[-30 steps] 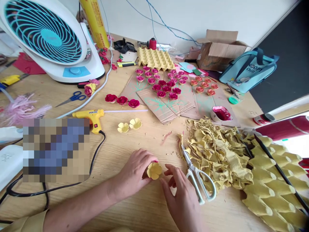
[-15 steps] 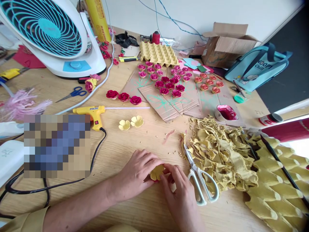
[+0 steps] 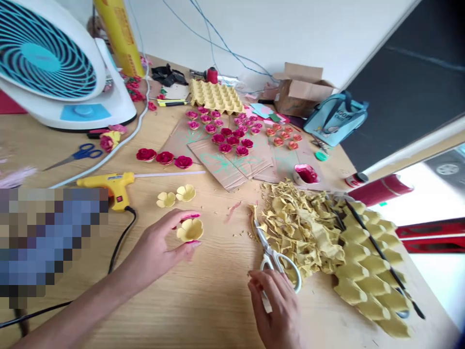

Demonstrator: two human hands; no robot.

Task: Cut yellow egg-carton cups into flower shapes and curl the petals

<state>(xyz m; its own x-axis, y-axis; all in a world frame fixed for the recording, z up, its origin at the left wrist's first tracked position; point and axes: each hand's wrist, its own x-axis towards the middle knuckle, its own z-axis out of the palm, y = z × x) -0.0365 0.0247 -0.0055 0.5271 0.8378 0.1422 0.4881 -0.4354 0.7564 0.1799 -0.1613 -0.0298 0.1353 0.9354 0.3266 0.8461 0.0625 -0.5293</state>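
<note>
In the head view my left hand [image 3: 165, 237] holds a yellow egg-carton flower cup [image 3: 190, 230] between thumb and fingers, its petals facing up. Pink stains mark those fingertips. Two more yellow petal cups [image 3: 176, 196] stand on the table just beyond. My right hand [image 3: 275, 303], its fingers loosely bent and the thumb apart, is over the handles of white-handled scissors [image 3: 271, 252]. Part of one handle loop is hidden under it, and nothing shows in its grasp. A pile of yellow carton scraps [image 3: 301, 223] lies beside the scissors.
A yellow glue gun [image 3: 116, 186] lies left, its black cable curving toward me. Painted paper roses [image 3: 232, 138] sit on cardboard [image 3: 232, 169]. Egg carton [image 3: 374, 276] and a brush [image 3: 378, 247] occupy the right. A paint dish [image 3: 306, 174] and a fan [image 3: 65, 72] stand farther back.
My hands have separated. The left has carried the flower cup left toward the other two cups; the right has moved to the scissors handles. The camera view has shifted to the right.
</note>
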